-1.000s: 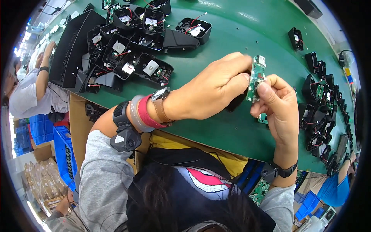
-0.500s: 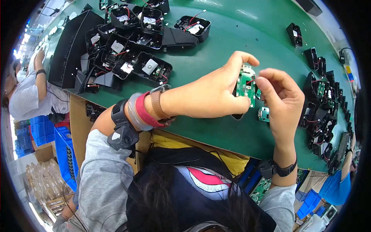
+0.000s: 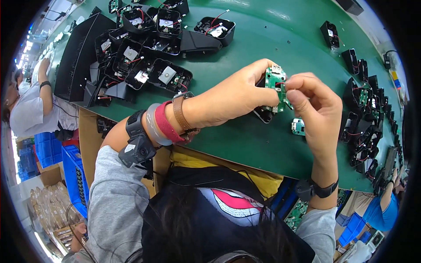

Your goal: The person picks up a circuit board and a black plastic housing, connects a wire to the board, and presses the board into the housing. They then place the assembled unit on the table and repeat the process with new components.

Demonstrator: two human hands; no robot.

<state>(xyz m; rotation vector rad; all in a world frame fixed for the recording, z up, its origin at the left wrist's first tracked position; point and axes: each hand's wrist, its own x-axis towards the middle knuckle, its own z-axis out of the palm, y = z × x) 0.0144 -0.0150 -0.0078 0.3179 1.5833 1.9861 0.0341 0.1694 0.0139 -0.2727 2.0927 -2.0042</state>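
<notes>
My left hand [image 3: 250, 94] is closed around a green circuit board [image 3: 271, 75], its thumb pressed on the board's face. Part of a black plastic housing [image 3: 264, 115] shows beneath the board and hand. A short red wire [image 3: 280, 83] runs from the board's face toward my right hand [image 3: 319, 103]. Thumb and forefinger of that hand are pinched at the board's right edge, on the wire as far as I can see; the fingertips partly hide it. A second, smaller green circuit board [image 3: 298, 126] lies on the table by my right wrist.
Several open black housings [image 3: 169, 75] with red wires cluster at the far left beside a large black tray [image 3: 74, 57]. More housings [image 3: 362, 114] line the right side of the green table [image 3: 228, 142]. Other people [image 3: 33, 103] sit at the left and right edges.
My left hand and the board have shifted slightly left, and more of the black housing shows below. The right fingertips have come in closer to the board's edge, at the red wire.
</notes>
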